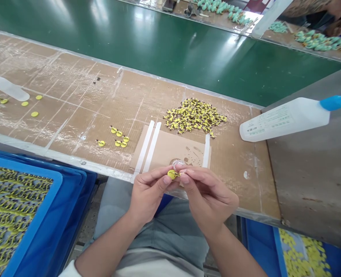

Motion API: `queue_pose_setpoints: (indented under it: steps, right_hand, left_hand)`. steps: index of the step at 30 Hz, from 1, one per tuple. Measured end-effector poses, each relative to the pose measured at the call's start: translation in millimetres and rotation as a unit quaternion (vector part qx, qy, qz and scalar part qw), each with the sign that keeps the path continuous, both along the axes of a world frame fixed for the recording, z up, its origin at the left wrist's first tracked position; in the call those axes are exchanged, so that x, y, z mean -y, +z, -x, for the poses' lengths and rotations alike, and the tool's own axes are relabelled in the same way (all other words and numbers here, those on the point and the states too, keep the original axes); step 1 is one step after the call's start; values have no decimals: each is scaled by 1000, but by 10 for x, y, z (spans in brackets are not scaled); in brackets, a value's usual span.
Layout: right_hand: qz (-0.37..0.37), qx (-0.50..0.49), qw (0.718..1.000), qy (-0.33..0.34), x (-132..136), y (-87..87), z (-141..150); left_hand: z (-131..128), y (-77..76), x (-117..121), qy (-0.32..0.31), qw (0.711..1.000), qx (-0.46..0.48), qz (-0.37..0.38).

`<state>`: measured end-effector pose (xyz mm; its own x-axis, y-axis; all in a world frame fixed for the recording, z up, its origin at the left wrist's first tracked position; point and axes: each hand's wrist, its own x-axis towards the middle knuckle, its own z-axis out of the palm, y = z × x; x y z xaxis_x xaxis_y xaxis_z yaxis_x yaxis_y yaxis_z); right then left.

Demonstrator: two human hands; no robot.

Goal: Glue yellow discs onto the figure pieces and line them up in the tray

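The left hand (148, 192) and right hand (207, 196) are curled closed, pinching one small yellow disc (172, 174) between fingertips and thumbs, just above a cardboard sheet (170, 148) on the worktop (72, 88). Six yellow pieces (119, 133) lie set apart beside the sheet. A heaped pile (195, 116) remains, too many to count, and a blue crate (40, 204) holds many more.

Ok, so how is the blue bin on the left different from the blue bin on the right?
The left blue bin holds yellow-and-dark pieces in neat rows, but the right blue bin holds flat yellow pieces in a loose heap. More of the left bin shows, while the right bin is cut off by the picture's corner. Both are blue, hold yellow pieces, and sit lower than the workbench.
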<state>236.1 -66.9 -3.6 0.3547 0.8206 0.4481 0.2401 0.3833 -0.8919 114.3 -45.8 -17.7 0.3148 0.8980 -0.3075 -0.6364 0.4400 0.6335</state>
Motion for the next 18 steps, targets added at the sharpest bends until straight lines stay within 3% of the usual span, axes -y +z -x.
queue_pose_setpoints:
  steps: [18]
  right_hand:
    - [-4,38,999,8,-4,-23,-27]
  left_hand:
    - [-26,-31,0,7,1000,-22,-18]
